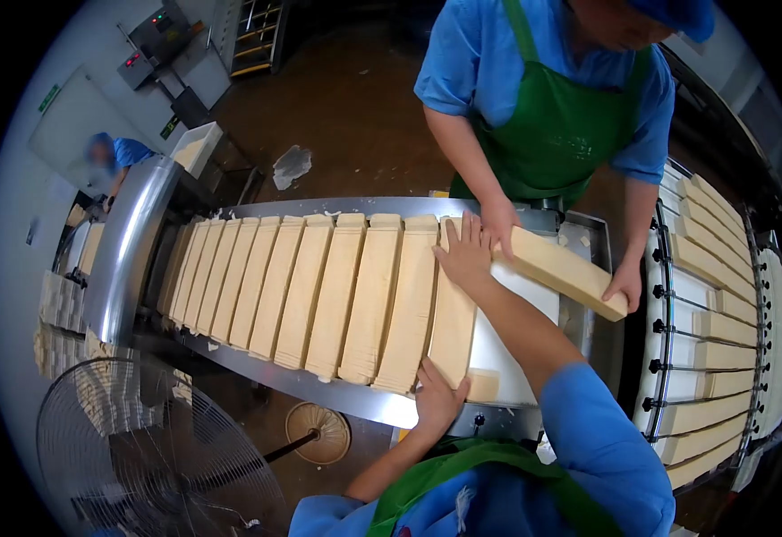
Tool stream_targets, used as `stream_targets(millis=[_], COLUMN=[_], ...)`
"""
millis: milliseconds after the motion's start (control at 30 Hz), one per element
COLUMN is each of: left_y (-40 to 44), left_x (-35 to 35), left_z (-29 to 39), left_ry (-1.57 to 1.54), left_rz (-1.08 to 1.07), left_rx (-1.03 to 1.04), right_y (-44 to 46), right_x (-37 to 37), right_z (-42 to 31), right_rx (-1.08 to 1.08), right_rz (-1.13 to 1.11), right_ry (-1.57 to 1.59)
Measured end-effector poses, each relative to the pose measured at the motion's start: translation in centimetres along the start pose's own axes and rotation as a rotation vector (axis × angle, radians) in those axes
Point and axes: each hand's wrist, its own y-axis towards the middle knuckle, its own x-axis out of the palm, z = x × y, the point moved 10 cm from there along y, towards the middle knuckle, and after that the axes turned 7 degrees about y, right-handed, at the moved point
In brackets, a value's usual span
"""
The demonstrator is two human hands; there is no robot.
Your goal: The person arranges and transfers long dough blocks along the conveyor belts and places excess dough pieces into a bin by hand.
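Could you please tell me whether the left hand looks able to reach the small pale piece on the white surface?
Probably yes: the left hand is close beside the small pale piece, with nothing visibly between, though it touches the end slab.

My one head-worn camera looks forward and down, with the left hand (438, 401) and right hand (469, 255) close below it. Its wide, round-edged view reaches past the metal-edged table (355, 403) to the floor (355, 134).
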Motion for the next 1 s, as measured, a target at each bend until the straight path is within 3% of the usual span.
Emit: stream_targets(millis=[267, 333, 400, 467, 533, 600, 767, 867, 933, 1000], left_y=[0.2, 0.4, 0.5, 1.2, 1.8, 2.0, 0.6, -1.8, -4.0, -6.2], left_x=[1.8, 1.3, 1.0, 0.8, 0.7, 1.1, 2.2, 3.3, 5.1, 6.1], left_z=[0.1, 0.6, 1.5, 2.7, 4.4, 6.3, 13.0, 19.4, 24.5, 28.9], left_ry=[0.052, 0.018, 0.055, 0.031, 0.132, 0.015, -0.088, -0.110, -0.214, -0.262], left_rz=[-0.082, -0.001, 0.078, 0.020, 0.035, 0.031, 0.082, 0.088, -0.041, -0.029], left_rx=[0.036, 0.095, 0.176, 0.198, 0.200, 0.249, 0.329, 0.559, 0.700, 0.827], right_y=[0.3, -1.2, -4.4, -5.6, -8.9, -12.7, -24.8, -33.9, -39.1, -43.8], right_x=[0.3, -0.9, -2.3, 1.2, -3.2, -3.9, -8.8, -13.9, -17.7, -19.7], right_z=[4.5, 8.4, 12.7, 16.6, 18.1, 21.9, 31.0, 36.5, 39.4, 43.1], right_rx=[0.270, 0.426, 0.645, 0.632, 0.749, 0.938, 1.102, 1.202, 1.246, 1.393], right_rz=[-0.397, -0.330, -0.299, -0.242, -0.212, -0.059, 0.401, 0.698, 0.754, 0.688], right_ry=[0.159, 0.170, 0.418, 0.229, 0.438, 0.575, 0.781, 0.622, 0.729, 0.623])
